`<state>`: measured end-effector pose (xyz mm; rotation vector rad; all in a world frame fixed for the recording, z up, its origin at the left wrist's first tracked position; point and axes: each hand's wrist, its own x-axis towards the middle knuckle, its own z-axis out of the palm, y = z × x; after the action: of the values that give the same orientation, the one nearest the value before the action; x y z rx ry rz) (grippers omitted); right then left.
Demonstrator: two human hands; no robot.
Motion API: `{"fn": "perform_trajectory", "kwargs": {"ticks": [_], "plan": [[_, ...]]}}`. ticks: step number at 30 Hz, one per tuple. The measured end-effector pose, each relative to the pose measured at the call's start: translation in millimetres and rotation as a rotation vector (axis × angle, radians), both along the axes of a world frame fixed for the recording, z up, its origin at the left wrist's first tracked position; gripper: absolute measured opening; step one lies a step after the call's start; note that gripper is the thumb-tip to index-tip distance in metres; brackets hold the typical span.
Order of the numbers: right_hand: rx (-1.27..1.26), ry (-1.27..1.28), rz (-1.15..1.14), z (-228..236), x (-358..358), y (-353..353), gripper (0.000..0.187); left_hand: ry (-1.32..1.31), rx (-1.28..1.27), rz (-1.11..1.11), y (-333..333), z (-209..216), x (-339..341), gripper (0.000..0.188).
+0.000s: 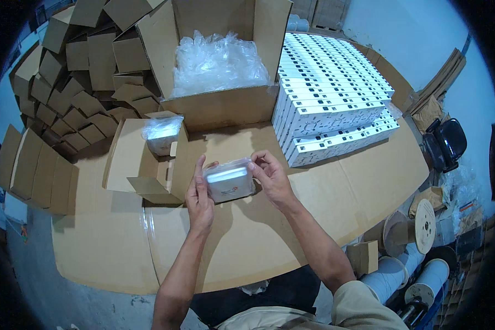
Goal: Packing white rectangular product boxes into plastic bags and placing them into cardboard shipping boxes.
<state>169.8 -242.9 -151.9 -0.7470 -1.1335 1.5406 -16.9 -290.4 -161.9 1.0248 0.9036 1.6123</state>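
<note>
One bagged white device (230,184) sits gripped between your left hand (200,197) and right hand (273,179); open carton (180,171) left, stacked white boxes (335,118) right.

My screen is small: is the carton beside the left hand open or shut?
The carton is open: its flaps are spread and a bagged item shows inside.

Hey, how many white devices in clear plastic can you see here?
2: one wrapped device held between the left hand and right hand, and a second wrapped device in the small open carton. More may be hidden beneath that one.
</note>
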Motion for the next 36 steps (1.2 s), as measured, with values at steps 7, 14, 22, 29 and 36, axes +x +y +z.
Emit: {"fn": "perform_trajectory", "kwargs": {"ticks": [7,14,22,29,36], "plan": [[0.058,-0.193,0.041,11.6,-5.3,-9.7,0.036,0.073,-0.032,-0.033,-1.2,-2.7,-4.4,0.045],[0.171,-0.33,0.064,20.3,2.7,-12.2,0.019,0.098,-0.075,-0.104,-5.1,7.3,-5.9,0.018],[0.321,-0.389,0.026,15.2,5.8,-6.8,0.014,0.192,-0.054,0.0,-5.0,13.0,-11.6,0.013],[0.192,-0.24,-0.029,7.6,-0.4,-4.7,0.01,0.122,-0.076,0.108,-4.2,10.2,-7.4,0.015],[0.212,-0.149,-0.088,-3.5,-9.2,-3.1,0.015,0.056,-0.085,0.151,-1.1,0.8,-3.1,0.017]]}}
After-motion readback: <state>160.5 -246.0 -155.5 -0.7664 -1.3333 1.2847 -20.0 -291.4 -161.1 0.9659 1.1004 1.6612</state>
